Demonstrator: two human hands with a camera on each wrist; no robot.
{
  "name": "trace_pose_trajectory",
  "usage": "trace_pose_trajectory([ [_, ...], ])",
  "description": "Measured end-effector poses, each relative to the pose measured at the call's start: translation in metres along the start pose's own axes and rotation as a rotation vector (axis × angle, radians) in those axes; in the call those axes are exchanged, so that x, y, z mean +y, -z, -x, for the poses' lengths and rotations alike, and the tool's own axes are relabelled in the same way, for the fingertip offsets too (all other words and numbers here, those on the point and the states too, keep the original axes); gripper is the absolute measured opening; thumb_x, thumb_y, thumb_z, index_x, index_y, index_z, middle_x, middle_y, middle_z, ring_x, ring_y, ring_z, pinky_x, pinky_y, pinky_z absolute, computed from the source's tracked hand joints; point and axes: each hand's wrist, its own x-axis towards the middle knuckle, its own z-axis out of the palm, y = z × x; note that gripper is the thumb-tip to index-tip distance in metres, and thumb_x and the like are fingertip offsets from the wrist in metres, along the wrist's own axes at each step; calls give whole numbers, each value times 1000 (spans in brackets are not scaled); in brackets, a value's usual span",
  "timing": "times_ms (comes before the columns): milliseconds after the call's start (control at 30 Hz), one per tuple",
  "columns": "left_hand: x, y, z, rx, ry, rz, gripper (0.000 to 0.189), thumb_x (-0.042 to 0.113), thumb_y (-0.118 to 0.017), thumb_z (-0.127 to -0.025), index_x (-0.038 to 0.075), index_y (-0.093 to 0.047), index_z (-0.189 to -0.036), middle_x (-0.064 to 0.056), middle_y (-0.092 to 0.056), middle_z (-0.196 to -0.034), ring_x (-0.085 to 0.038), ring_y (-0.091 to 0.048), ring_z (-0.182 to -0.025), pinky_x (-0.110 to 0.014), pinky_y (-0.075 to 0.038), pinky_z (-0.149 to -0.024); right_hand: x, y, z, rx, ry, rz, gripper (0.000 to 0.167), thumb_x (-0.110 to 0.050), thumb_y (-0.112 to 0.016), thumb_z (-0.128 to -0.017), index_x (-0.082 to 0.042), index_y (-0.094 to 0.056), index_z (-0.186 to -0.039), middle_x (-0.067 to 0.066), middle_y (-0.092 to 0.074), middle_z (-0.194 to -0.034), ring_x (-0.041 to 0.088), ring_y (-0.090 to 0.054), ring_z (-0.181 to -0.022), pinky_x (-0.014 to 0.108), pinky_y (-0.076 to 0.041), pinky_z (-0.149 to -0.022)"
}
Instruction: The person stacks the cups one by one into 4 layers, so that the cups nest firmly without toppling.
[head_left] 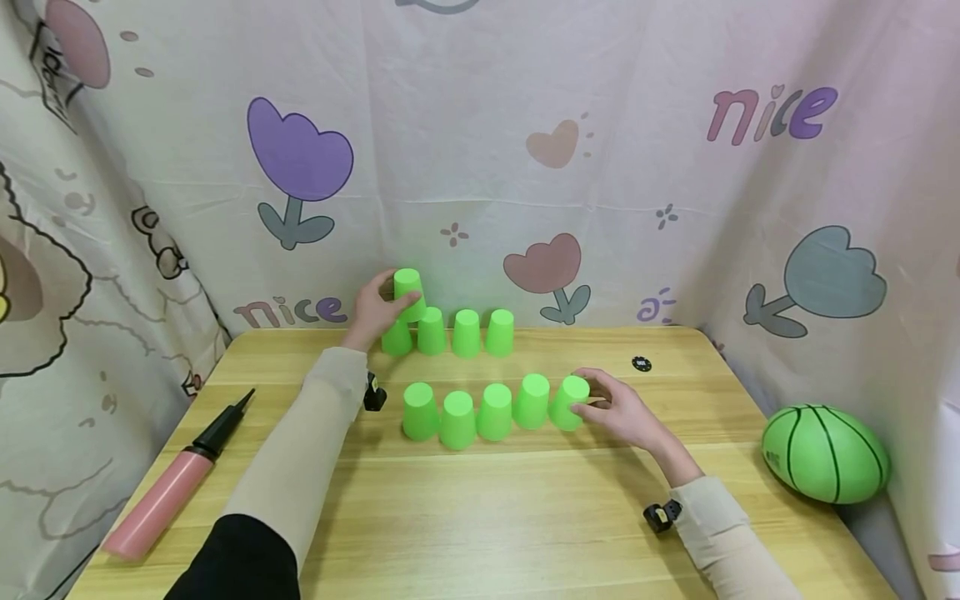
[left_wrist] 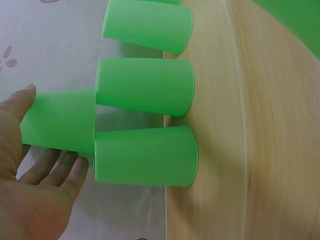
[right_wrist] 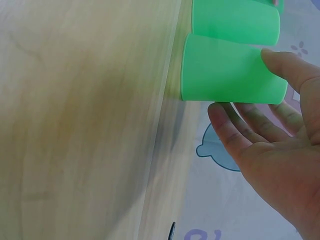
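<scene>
- Green cups, ten in all, are standing mouth down in two rows on the wooden table.
- Upper cup, one only, is sitting over the gap between the two leftmost cups of the back row, its rim meeting their tops in the left wrist view.
- Left hand is gripping that upper cup, thumb on one side, fingers curving along the other, opened only to the cup's width; the arm is stretching far forward.
- End cup is standing rightmost in the front row, just beside its neighbour; whether they are touching, cannot tell.
- Right hand is holding the end cup between thumb and bent fingers, spread to the cup's width; the forearm is slanting in from the lower right.
- Count by row: four cups are forming the back base with one above; five are making up the front row, slightly uneven.
- Wrist cameras, two, are showing black: one at the left cuff, one at the right cuff.
- Black chip, one, is lying behind the right hand.
- Pink pump, one, is lying at the left, black nozzle pointing away.
- Green ball, one, dark-lined, is resting by the table's right edge.
- Printed cloth is hanging behind everything.
</scene>
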Motion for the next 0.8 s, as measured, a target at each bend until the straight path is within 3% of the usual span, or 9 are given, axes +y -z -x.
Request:
trace_pose_trajectory([
  [300,0,17,8,-17,4,-16,87,44,-76,-97,12,-31,-165,-28,-49,-158,-46,-49,-145,-59,-44,-120,-2,-2,0,9,-15,9,60,-17,-77,-97,0,-52,-148,21,-63,-141,39,-65,-127,39,-60,-105],
  [433,1,27,14,-19,0,-36,87,50,-70,-99,13,-29,-166,-30,-48,-158,-46,-48,-146,-60,-44,-120,-3,0,-1,36,-7,24,59,-15,-78,-96,2,-53,-147,23,-63,-140,41,-66,-125,44,-59,-106],
  [567,0,36,24,-11,-27,-46,87,52,-67,-100,11,-27,-166,-31,-49,-156,-47,-48,-146,-60,-44,-120,-8,6,-4,71,12,32,58,-12,-78,-96,4,-53,-146,26,-64,-139,42,-66,-123,49,-57,-108],
  [800,-7,50,45,-35,-52,-35,89,56,-67,-100,8,-29,-165,-28,-55,-149,-47,-54,-138,-61,-49,-115,-18,19,-13,89,37,27,57,-12,-78,-96,3,-53,-146,24,-65,-137,40,-65,-126,45,-58,-107],
])
